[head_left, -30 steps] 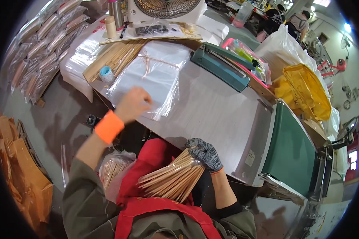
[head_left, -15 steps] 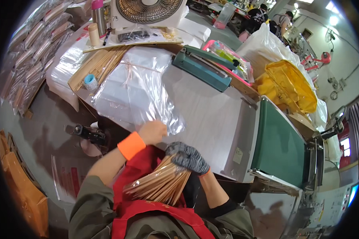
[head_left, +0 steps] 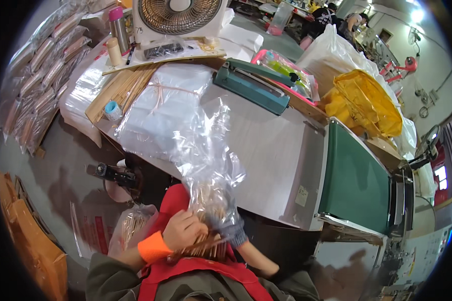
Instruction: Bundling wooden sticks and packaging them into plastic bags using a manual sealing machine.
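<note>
Low in front of me, a bundle of thin wooden sticks (head_left: 202,251) stands over my red apron. My right hand (head_left: 228,228), in a grey knitted glove, is closed around the bundle, partly behind clear plastic. A long clear plastic bag (head_left: 206,165) is drawn down over the stick tops and part of the glove. My left hand (head_left: 185,231), bare with an orange wristband, is closed on the bag's lower edge beside the sticks. The bag's far end trails toward a flat stack of clear bags (head_left: 153,108) tied with string on the table.
A green bar sealer (head_left: 251,86) lies across the table's far side. A fan (head_left: 178,15), a flask (head_left: 118,27) and a blue tape roll (head_left: 113,109) are at the back left. Packed bags (head_left: 45,70) are piled at left. A green panel (head_left: 355,178) adjoins the table.
My left hand has come down and toward me, bringing the clear bag over the sticks and gloved hand. The stick bundle is now more upright. A bag of sticks shows beside my left arm.
</note>
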The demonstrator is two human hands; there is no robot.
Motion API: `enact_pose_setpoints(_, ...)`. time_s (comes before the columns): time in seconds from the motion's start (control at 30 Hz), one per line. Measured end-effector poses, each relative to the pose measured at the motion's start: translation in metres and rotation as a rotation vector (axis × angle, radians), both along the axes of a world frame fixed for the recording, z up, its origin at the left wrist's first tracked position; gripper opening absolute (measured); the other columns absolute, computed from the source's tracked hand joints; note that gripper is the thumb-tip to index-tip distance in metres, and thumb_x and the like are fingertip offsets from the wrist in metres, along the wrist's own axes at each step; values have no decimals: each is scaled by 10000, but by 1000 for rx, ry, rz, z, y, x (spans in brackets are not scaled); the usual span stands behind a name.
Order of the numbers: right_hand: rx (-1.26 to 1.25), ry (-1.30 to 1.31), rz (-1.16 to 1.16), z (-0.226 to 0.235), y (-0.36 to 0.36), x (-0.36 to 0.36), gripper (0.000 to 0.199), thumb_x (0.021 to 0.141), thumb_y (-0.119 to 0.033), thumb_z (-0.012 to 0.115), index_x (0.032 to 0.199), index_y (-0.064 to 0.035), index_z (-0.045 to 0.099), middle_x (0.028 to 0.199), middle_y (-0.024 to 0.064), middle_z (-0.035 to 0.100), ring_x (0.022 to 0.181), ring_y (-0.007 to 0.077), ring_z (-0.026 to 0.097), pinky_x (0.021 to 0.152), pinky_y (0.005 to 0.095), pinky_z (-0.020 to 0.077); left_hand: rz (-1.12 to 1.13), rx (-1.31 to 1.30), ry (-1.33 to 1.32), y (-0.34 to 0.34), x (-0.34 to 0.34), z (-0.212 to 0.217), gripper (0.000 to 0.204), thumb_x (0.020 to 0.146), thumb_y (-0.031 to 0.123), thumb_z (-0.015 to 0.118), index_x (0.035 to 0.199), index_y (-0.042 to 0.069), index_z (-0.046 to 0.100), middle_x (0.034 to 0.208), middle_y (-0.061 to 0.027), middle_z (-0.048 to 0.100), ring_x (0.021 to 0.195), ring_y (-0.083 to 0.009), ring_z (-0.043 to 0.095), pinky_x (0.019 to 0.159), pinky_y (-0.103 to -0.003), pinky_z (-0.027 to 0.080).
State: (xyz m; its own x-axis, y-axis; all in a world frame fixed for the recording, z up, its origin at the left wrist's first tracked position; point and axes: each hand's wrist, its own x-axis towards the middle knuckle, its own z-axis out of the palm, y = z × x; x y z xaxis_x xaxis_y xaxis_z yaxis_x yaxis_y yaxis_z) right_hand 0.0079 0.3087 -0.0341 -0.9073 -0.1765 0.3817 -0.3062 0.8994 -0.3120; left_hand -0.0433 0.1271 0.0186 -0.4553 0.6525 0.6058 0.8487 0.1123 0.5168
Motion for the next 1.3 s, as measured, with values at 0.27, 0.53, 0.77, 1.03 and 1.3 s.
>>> enact_pose_setpoints(0.27,-692,-474,-327,13,30,103,570,747,-143,634,1262,-53,407,1174,189,505,1063,326,518,873,374,441,306,-97,-245,-4,32,-21,499,586,195,738,1024,63,538,1014,-137,458,928,-308,464,776,-388,415)
enact_pose_setpoints(0.53,-293,-187,-456,-15,14,91,577,716,-81,596,1262,-32,417,1055,207,583,903,361,592,740,400,492,-38,-464,-82,-34,69,-26,388,692,244,664,1038,95,571,942,-55,544,788,-232,524,656,-328,402)
enact_pose_setpoints(0.77,-322,-13,-308,-27,23,47,296,671,-45,578,966,-40,575,845,162,587,752,346,586,646,396,488,248,-385,-161,-19,71,-13,228,647,96,671,854,39,595,778,-70,549,715,-239,549,634,-360,454)
enact_pose_setpoints(1.03,-282,85,-354,-40,34,71,254,661,-1,590,912,-38,578,814,154,589,742,343,575,664,407,476,366,-239,-275,-75,65,41,106,724,69,618,826,39,617,631,-76,532,573,-245,535,514,-334,431)
enact_pose_setpoints(1.3,-330,87,-259,-23,17,55,373,649,10,560,1022,-12,549,932,187,579,838,372,563,747,433,473,409,-310,-356,-65,43,-45,101,768,143,599,823,66,633,691,-108,596,625,-284,580,553,-367,459)
